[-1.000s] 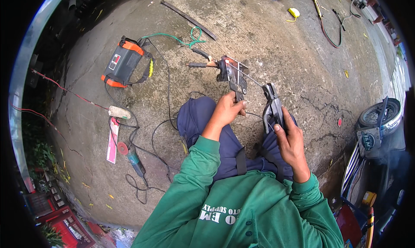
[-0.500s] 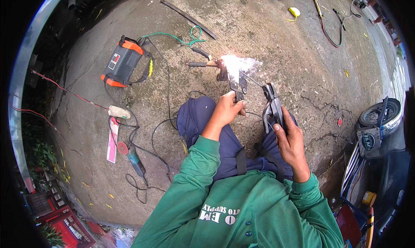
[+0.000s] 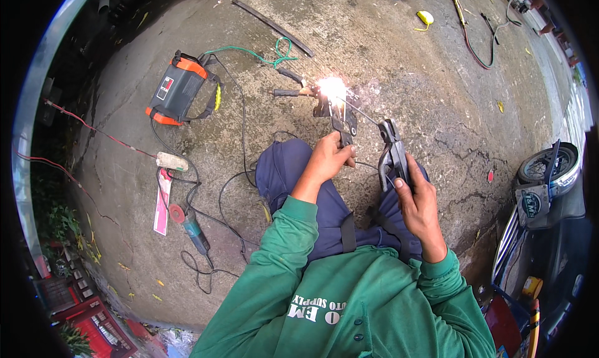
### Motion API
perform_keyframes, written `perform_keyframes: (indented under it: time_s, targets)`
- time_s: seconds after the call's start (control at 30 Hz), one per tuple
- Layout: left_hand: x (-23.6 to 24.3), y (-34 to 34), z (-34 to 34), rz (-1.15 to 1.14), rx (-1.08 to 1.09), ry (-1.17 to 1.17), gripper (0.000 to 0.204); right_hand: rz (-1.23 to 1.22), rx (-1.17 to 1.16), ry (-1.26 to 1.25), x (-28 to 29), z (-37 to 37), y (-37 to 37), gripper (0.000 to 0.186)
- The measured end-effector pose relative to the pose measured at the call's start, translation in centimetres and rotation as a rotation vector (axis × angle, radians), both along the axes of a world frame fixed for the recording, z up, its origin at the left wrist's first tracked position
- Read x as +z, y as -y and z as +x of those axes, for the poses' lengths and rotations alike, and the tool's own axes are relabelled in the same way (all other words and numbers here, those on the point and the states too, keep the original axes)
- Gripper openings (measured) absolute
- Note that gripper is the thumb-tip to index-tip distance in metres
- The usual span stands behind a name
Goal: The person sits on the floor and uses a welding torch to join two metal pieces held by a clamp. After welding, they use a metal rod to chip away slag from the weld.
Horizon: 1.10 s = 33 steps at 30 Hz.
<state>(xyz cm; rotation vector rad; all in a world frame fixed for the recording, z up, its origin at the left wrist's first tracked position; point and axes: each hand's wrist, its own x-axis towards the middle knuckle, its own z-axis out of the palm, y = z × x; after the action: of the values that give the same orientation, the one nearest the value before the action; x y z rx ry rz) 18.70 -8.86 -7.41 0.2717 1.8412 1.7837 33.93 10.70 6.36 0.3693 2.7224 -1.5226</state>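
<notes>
My left hand (image 3: pixel 329 158) grips the near end of a dark metal bracket (image 3: pixel 337 122). Closed round the handles of a black electrode holder (image 3: pixel 393 152) is my right hand (image 3: pixel 419 202). A thin welding rod (image 3: pixel 363 113) runs from the holder's jaws up and left to the bracket's far part. At the rod's tip a bright arc (image 3: pixel 331 88) glows, and its glare hides the spot where rod and metal meet. A ground clamp (image 3: pixel 293 92) with dark handles is at the bracket's left side.
An orange and black welding machine (image 3: pixel 181 88) stands at left, with cables trailing over the concrete. Nearer me lie an angle grinder (image 3: pixel 194 233), a pink and white strip (image 3: pixel 163 203) and a white extension socket (image 3: pixel 172 161). A flat metal bar (image 3: pixel 272 27) lies farther off. A motorcycle wheel (image 3: pixel 549 163) is at right.
The arc's glow has become smaller and rounder, and the pale smoke on its right has thinned. More of the bracket shows. Both hands stay almost where they were.
</notes>
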Motion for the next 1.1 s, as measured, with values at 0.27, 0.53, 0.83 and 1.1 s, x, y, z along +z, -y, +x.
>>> perform_keyframes:
  time_s: [0.27, 0.53, 0.83, 1.1]
  targets:
    - [0.4, 0.0, 0.1, -0.005, 0.011, 0.006, 0.012, 0.0, 0.0, -0.007, -0.2, 0.0, 0.0, 0.054]
    - [0.8, -0.2, 0.1, 0.012, 0.012, -0.002, 0.013, -0.014, -0.004, -0.024, 0.0, 0.1, 0.1, 0.054]
    - [-0.3, 0.0, 0.1, 0.026, 0.003, -0.002, 0.013, -0.007, -0.013, -0.03, 0.9, 0.8, 0.0, 0.053]
    - [-0.4, -0.1, 0.0, 0.032, 0.0, 0.026, 0.015, 0.039, -0.003, 0.001, 0.6, 0.3, 0.0, 0.054]
